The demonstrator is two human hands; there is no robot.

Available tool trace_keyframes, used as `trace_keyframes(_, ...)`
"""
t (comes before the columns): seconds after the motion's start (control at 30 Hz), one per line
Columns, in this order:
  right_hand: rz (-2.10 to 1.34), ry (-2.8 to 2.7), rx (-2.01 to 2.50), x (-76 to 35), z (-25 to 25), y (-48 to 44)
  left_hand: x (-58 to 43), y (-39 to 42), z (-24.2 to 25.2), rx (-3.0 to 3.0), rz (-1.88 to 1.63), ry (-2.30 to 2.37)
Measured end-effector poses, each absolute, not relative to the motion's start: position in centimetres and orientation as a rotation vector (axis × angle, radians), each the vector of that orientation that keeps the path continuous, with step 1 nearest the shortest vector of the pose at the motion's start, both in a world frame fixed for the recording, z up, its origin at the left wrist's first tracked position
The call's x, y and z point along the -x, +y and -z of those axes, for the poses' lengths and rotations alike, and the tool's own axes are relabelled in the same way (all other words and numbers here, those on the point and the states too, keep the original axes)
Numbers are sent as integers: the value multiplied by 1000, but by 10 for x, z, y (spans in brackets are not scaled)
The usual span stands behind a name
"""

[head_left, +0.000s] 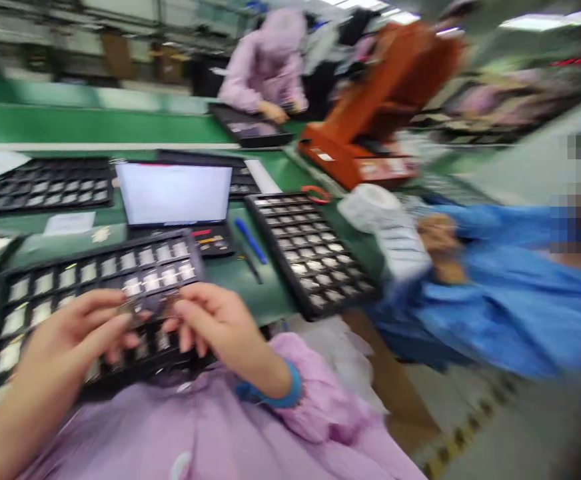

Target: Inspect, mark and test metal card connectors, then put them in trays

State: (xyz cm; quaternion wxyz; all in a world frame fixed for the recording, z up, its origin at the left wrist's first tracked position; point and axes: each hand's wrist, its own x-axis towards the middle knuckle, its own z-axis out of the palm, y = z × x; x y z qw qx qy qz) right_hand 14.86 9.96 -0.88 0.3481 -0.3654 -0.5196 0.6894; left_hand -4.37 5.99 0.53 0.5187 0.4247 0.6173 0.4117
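Both hands pinch one small, flat, shiny part [151, 305] between them. The left hand [78, 333] holds its left end with thumb and fingers closed on it, and the right hand [215, 323] holds its right end the same way. The picture is blurry, so the part's exact shape is hard to tell. It sits just above the black plastic tray with many small square pockets [45, 293] on the person's lap side of the green table [250, 293].

The part looks thin and smooth, so it could slip out and drop into the wrong pocket or onto the pink sleeve [315, 400]. The tray hangs partly over the table edge, so a bump could tip it and spill its silver pieces.

A second black pocket tray [315, 257] lies to the right, near a blue pen [250, 240]. A white glowing screen [174, 193] stands behind. A co-worker in a blue coat [510, 300] leans close and could knock that tray.
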Motion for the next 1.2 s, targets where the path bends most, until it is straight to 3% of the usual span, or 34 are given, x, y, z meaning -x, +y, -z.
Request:
trace_keyframes(0.17, -1889, -1290, 954, -151, 12, 110, 40, 63, -5, -879, -1039, 1263)
trace_keyframes(0.8, -1488, -1600, 1030, -147, 14, 98, 43, 51, 6, -829, -981, 1124)
trace_keyframes(1.2, -1438, -1632, 1071, -147, 20, 99, 44, 53, 6, -783, -923, 1041)
